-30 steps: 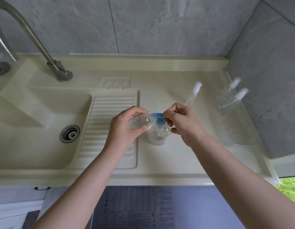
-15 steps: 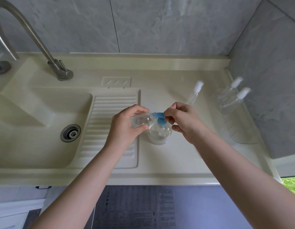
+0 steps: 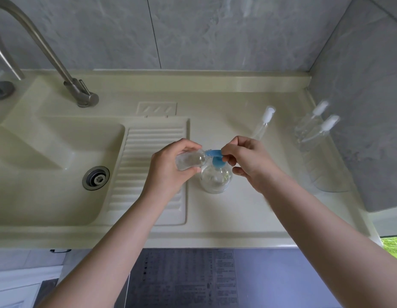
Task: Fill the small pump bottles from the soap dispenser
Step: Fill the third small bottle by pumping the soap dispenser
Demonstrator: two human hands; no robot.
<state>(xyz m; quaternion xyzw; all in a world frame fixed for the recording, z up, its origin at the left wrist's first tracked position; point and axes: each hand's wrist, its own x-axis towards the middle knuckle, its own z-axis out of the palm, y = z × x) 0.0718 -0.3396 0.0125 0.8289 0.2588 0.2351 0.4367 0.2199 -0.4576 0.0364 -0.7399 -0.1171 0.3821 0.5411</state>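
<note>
1. Both hands are up over the cream counter (image 3: 237,210), close together in the middle.
2. The left hand (image 3: 168,167) is wrapped around a small clear bottle (image 3: 189,161), which lies on its side with its open mouth touching the blue spout.
3. The right hand (image 3: 248,161) pinches the blue pump head (image 3: 215,155) of the soap dispenser (image 3: 216,178) with thumb and first finger. The other fingers are curled and touch nothing.
4. The soap dispenser is a round clear bottle. It stands upright on the counter, just beside the ribbed draining board (image 3: 150,170).
5. A loose white pump with a long tube (image 3: 264,123) lies on the counter behind the right hand.
6. Two more small pump bottles (image 3: 313,130) with white tops stand near the right wall, close to each other.
7. A clear plastic sheet or bag (image 3: 328,172) lies by those bottles. I cannot tell which it is.
8. No writing shows on any bottle. A grey mat (image 3: 182,278) on the floor has rows of tiny print, too blurry to read.
9. The sink basin (image 3: 37,174) with its metal drain (image 3: 95,177) is at the left, and the tap (image 3: 59,63) stands behind it.
10. The counter has bare room in front of the dispenser, up to the front edge. There is also bare room behind it, up to the raised back ledge.
</note>
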